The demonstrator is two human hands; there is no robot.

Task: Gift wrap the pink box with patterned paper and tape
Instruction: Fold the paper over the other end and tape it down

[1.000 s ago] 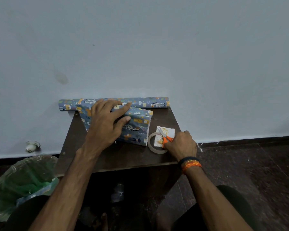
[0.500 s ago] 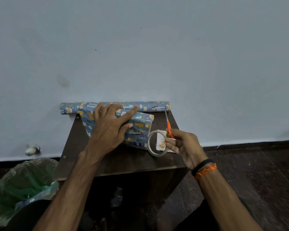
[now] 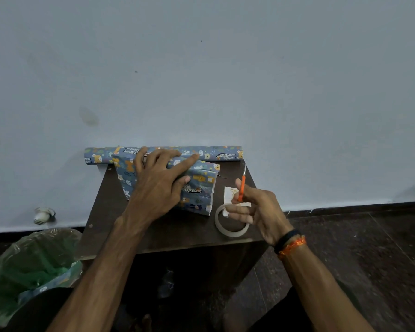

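Observation:
The box [image 3: 199, 188] lies on the small dark table [image 3: 177, 233], covered in blue patterned paper, so no pink shows. My left hand [image 3: 158, 180] presses flat on top of it with fingers spread. My right hand [image 3: 252, 209] holds orange-handled scissors [image 3: 242, 185] upright, blades pointing up, just right of the box. A roll of clear tape [image 3: 230, 224] lies on the table under my right hand.
The roll of patterned paper [image 3: 216, 153] lies along the wall at the table's back edge. A small white card [image 3: 231, 195] sits by the tape. A bin with a green bag [image 3: 31, 267] stands left of the table. Dark floor [image 3: 369, 248] lies to the right.
My right hand lifted the scissors off the table and turned palm up, blades pointing up. My left hand stayed pressing on the wrapped box.

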